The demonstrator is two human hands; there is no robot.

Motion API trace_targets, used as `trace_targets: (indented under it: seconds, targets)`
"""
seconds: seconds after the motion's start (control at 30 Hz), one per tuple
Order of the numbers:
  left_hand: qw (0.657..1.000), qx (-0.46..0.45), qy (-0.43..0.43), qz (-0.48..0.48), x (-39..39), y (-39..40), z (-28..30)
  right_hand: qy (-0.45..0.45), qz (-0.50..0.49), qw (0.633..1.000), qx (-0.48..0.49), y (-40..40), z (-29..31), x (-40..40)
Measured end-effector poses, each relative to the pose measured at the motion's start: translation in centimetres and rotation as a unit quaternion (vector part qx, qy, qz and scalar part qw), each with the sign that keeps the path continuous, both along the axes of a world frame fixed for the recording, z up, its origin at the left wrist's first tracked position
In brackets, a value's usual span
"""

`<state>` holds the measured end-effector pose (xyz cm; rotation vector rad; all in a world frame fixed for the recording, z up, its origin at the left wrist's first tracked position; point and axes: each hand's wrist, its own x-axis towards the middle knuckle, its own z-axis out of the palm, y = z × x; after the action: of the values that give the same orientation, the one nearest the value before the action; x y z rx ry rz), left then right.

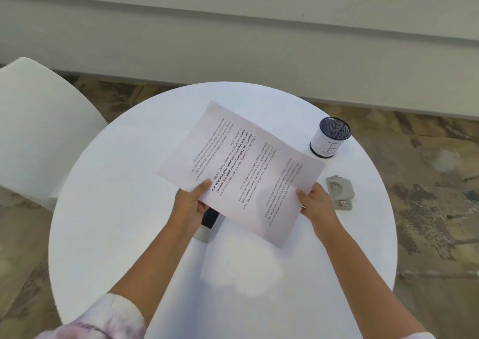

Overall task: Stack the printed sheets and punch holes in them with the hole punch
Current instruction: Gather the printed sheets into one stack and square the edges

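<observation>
Head view: we are holding the printed sheets (241, 167) above the round white table (129, 235), clear of its surface, with the print facing up and turned away from us. Our left hand (190, 204) is pinching the near left edge, thumb on top and fingers curled beneath. Our right hand (313, 204) is gripping the near right edge in the same manner. The sheets are overlapping but not squared: a second edge is showing at the far right corner.

We are judging the paper to be light, thin and limp. It is sagging little only because both hands are supporting it; held by one corner it would likely droop and fan apart. Loose sheets slide on one another, so we are advising a hold on two opposite edges and tapping one edge on the table to align them.

The hole punch (339, 192) is lying on the table just beside our right hand. A dark-rimmed cup (329, 137) is standing beyond it. A small dark-and-grey object (208, 226) is lying partly under the sheets; we cannot identify it. A white chair (39, 131) is standing at the left.
</observation>
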<state>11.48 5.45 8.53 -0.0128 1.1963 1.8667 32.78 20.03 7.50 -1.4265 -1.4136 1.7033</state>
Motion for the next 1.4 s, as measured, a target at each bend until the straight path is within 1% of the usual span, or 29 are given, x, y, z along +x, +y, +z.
trace_targets:
  seconds: [0.07,0.13,0.27,0.3,0.37,0.43,0.5,0.6,0.67,0.73,0.9,1.13,1.23,1.4]
  targets:
    - [1.000,0.000,-0.011,-0.002,-1.8,-0.4,0.0,-0.013,0.012,1.000,0.008,0.3,-0.1,0.7]
    - [1.000,0.005,0.000,-0.025,-3.7,-1.0,-0.2,-0.025,0.024,0.999,0.012,0.4,-0.1,1.3]
    - [0.988,-0.015,0.062,-0.143,-6.1,-2.7,-0.9,-0.042,0.042,0.998,0.024,0.6,0.1,2.5]
    - [0.980,-0.028,0.073,-0.183,-6.3,-3.1,-1.1,-0.034,0.049,0.998,0.023,0.6,0.4,2.8]
    - [0.954,-0.065,0.109,-0.272,-6.5,-3.4,-1.1,-0.014,0.072,0.997,0.025,0.8,0.9,3.2]
    - [0.935,-0.105,0.141,-0.307,-6.1,-3.1,-0.7,-0.008,0.091,0.995,0.033,0.9,1.3,3.3]
    - [0.939,-0.107,0.155,-0.289,-5.1,-2.3,-0.2,-0.005,0.092,0.994,0.052,0.9,1.6,3.2]
    - [0.957,-0.082,0.177,-0.213,-3.2,-1.2,0.4,0.004,0.072,0.994,0.079,1.0,2.2,3.0]
    - [0.958,-0.077,0.210,-0.179,-1.8,-0.9,0.8,0.016,0.062,0.994,0.086,1.0,2.6,3.1]
    - [0.953,-0.085,0.235,-0.172,-0.4,-0.6,0.7,0.014,0.049,0.995,0.090,1.0,2.7,3.4]
    - [0.949,-0.115,0.241,-0.170,2.5,-0.7,-0.3,0.000,0.032,0.995,0.089,0.8,1.9,4.1]
    - [0.950,-0.116,0.233,-0.173,3.3,-0.9,-0.6,-0.018,0.010,0.994,0.110,0.9,1.6,4.1]
    - [0.949,-0.120,0.231,-0.179,3.5,-1.1,-1.3,-0.022,0.012,0.995,0.101,0.7,1.0,3.8]
    - [0.948,-0.126,0.235,-0.172,3.4,-1.1,-1.8,-0.026,-0.011,0.994,0.101,0.9,0.6,3.6]
